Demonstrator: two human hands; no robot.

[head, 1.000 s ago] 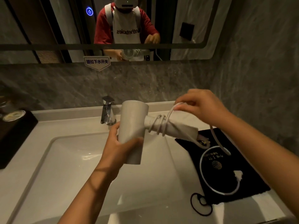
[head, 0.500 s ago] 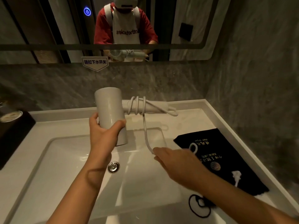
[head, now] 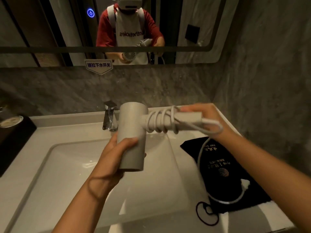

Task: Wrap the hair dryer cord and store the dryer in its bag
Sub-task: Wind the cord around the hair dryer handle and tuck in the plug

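Note:
A pale grey hair dryer (head: 133, 137) is held over the sink, barrel upright, handle pointing right. My left hand (head: 116, 153) grips the barrel from below. Several turns of the white cord (head: 159, 121) circle the handle. My right hand (head: 202, 118) is behind the handle's far end, closed on the cord there. The loose cord (head: 199, 158) hangs down from it and curves across the black drawstring bag (head: 223, 167), which lies flat on the counter at right. The white plug (head: 244, 184) rests on the bag.
A white basin (head: 67, 174) with a chrome faucet (head: 109, 116) fills the counter below the dryer. A dark box (head: 15, 133) stands at the left. The bag's black drawstring loop (head: 207, 214) lies near the front edge. Grey stone wall close on the right; mirror above.
My right hand rose from below the dryer to behind the handle's end, adding more cord turns. The dryer shifted right and lower, and the loose cord is shorter.

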